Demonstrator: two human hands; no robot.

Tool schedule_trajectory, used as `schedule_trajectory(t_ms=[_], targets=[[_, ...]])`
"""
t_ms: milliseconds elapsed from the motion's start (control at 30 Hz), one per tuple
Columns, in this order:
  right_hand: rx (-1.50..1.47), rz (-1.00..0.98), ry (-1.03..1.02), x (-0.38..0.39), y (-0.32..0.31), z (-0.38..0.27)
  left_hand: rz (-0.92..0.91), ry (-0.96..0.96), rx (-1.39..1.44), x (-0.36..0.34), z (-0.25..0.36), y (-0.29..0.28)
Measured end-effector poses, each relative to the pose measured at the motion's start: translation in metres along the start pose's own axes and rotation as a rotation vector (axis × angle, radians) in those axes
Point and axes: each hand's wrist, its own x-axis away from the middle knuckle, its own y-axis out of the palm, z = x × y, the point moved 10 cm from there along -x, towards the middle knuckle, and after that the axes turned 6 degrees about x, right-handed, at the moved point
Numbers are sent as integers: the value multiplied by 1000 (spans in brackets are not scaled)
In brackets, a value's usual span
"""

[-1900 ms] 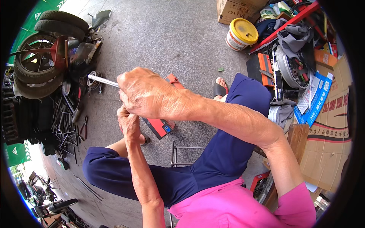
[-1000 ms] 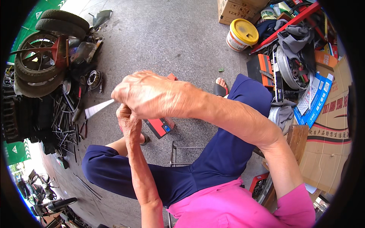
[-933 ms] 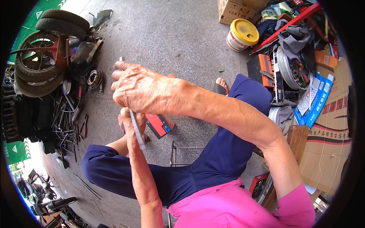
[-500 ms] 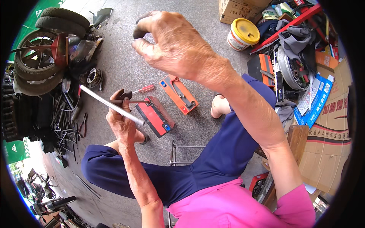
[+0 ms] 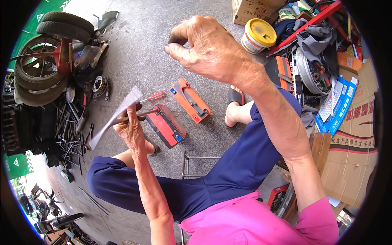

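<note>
My left hand [image 5: 130, 126] is closed around a dark rod tool [image 5: 143, 114], its tip at the end of a red-topped battery [image 5: 163, 126]. A motion-blurred silver bar [image 5: 104, 128] crosses that hand diagonally. My right hand [image 5: 210, 51] is raised above an orange-topped battery [image 5: 190, 100], fingers loosely curved and apart, with nothing visible in them; its palm is hidden. A black strap-like piece lies on the orange top. A red-handled screwdriver [image 5: 156, 96] is beside the batteries.
Tyres and wheels [image 5: 65, 20] are stacked at left above scattered tools [image 5: 71, 139]. A yellow-lidded bucket [image 5: 257, 34] and carton [image 5: 253, 10] stand at back right. Cardboard [image 5: 351, 163], mixed parts and a wooden board [image 5: 320, 151] line the right. A metal-tube frame [image 5: 200, 159] sits between my knees.
My right hand has left my left hand and risen up and rightward, uncovering the batteries and screwdriver. The silver bar has turned to different angles around my left hand.
</note>
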Motion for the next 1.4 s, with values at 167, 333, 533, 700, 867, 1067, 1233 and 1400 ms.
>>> schedule_trajectory(t_ms=[167,333,533,700,867,1067,1233,1400], targets=[[26,44,-63,4,1,-4,-179,124,124,-3,3,16],[11,18,-97,7,7,-8,-167,146,119,-4,-2,14],[60,53,-127,10,8,-8,-49,326,-79,1,14,6],[209,47,-151,20,25,0,1,380,-156,6,26,10],[197,-448,20,31,118,26,-40,198,-69,-8,-1,8],[-36,-610,77,102,237,19,-238,41,123,-10,-14,18],[-233,-525,186,148,295,13,-206,162,47,-8,-6,11],[-286,-510,180,160,301,-2,53,347,-153,0,3,-14]])
